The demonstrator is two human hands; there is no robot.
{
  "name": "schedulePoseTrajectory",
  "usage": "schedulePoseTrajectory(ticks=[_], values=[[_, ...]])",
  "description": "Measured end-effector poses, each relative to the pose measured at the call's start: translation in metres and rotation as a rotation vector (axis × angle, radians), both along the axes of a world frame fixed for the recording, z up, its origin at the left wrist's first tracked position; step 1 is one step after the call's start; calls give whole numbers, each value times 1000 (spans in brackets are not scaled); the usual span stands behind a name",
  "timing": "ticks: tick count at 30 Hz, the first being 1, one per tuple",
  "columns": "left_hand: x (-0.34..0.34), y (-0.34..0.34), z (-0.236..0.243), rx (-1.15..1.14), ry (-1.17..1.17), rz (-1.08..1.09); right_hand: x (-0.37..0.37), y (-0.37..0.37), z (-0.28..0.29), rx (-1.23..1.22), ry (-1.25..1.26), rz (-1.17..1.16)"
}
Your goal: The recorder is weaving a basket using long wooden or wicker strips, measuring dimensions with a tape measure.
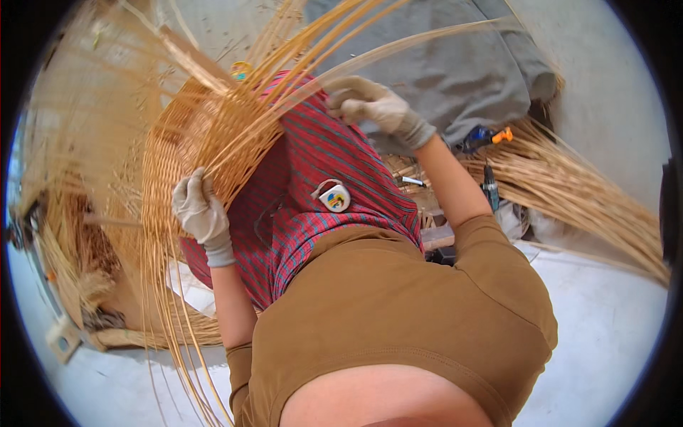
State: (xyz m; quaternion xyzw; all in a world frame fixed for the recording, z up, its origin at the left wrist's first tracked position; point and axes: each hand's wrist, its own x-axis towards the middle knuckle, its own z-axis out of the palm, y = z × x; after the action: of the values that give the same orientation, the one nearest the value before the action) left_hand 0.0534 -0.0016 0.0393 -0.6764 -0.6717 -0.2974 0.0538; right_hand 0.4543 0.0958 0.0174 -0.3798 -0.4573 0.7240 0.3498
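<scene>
A woven wicker basket [192, 135] rests tilted against my lap, long loose strands fanning out from its edge. My left hand [203, 213], in a pale work glove, is closed on the basket's near side, its fingertips pressed on the weave. Gloved likewise, my right hand [373, 110] is raised right of the basket, fingers curved and apart. Its fingertips are close to a long pale flat strand [420, 44] that arcs to the upper right; whether they touch it is unclear. A white tape measure [334, 196] lies on the red striped cloth [313, 153] over my lap.
Bundled long canes [569, 185] lie at the right, beside a drill [489, 186] and a blue-and-orange tool [487, 137]. Grey cloth [441, 71] covers something ahead. More fibre bundles [89, 242] are at the left. Strands hang past my left forearm; those at upper left are blurred.
</scene>
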Motion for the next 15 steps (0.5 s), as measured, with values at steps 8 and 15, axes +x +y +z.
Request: schedulePoseTrajectory(ticks=[8,15], values=[[52,34,36,-93,-199,-294,99,-113,-216,-230,-1440,186],[117,29,68,-170,224,-383,63,-208,-303,-317,-1934,512]])
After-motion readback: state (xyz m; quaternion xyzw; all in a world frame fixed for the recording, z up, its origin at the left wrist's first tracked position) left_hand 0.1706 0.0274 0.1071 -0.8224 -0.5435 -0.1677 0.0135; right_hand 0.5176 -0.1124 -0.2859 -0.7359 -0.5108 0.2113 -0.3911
